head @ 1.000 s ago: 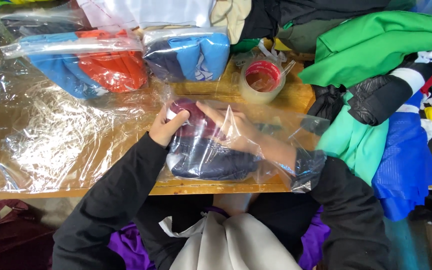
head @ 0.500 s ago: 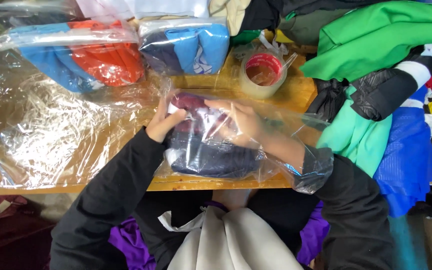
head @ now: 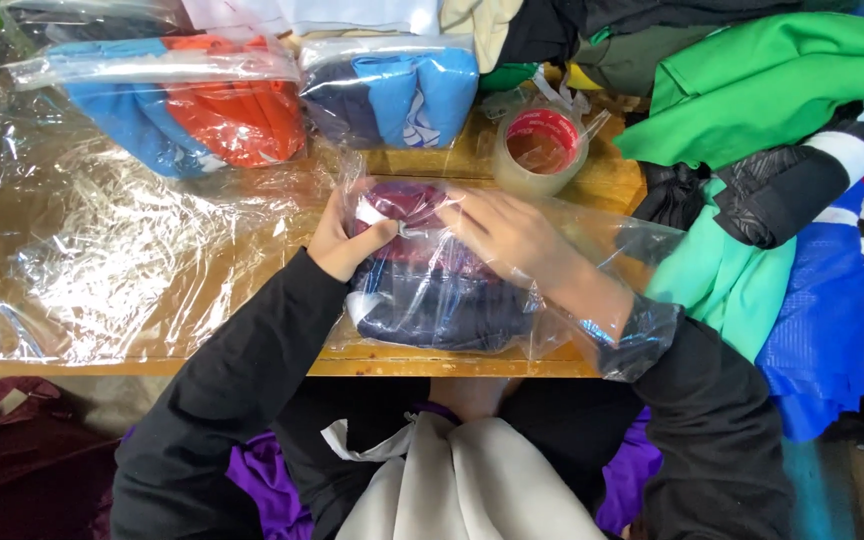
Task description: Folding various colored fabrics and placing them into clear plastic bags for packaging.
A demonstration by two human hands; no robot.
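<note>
In the middle of the frame, the left hand (head: 344, 240) grips a clear bag (head: 452, 290) of dark clothes (head: 432, 300) while the right hand (head: 512, 235) lies flat on it.

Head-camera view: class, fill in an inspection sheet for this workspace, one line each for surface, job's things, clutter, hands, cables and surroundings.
Surface: wooden table, largely covered by loose clear plastic sheeting.
Job's things: folded dark garment inside a clear plastic bag at the table's near edge.
Clutter: two bagged garment packs at the back, tape roll, heap of loose clothes on the right.
Hands: left hand grips the bag's left end; right hand presses on top, forearm inside the bag.
Cables: nothing seen.
Surroundings: dark red bag on the floor, lower left.
</note>
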